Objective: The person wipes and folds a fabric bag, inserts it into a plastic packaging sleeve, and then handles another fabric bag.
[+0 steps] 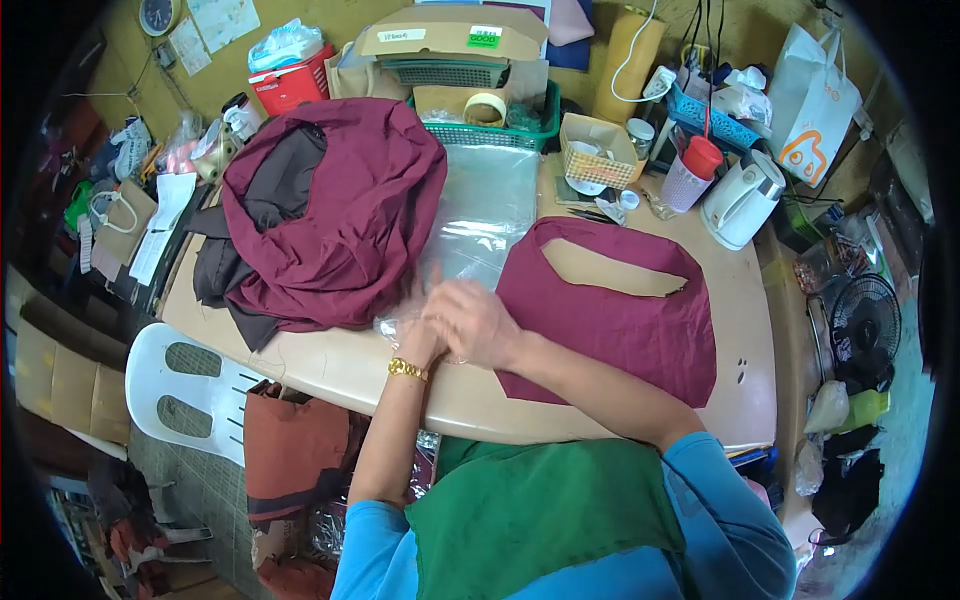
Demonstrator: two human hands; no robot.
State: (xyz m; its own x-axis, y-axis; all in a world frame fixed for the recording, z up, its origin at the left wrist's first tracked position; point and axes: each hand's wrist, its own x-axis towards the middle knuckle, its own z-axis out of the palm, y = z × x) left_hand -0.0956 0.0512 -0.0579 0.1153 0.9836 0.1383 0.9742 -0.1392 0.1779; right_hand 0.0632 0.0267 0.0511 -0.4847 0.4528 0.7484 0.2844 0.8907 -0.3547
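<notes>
Green cloth (550, 510) covers the person's front, near the desk (745, 400) edge. Left hand (418, 338) and right hand (475, 320) are pressed together by clear plastic (487, 195) (what they pinch, one cannot tell). Right forearm crosses the flat maroon bag (625, 335); heaped maroon cloth (385, 225) crowds the left, white kettle (738, 205) stands behind.

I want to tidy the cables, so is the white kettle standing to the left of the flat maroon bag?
No, the kettle stands to the right of the bag.

Wht kettle (743, 200), blk fan (866, 318), prob. clock (158, 14).
</notes>
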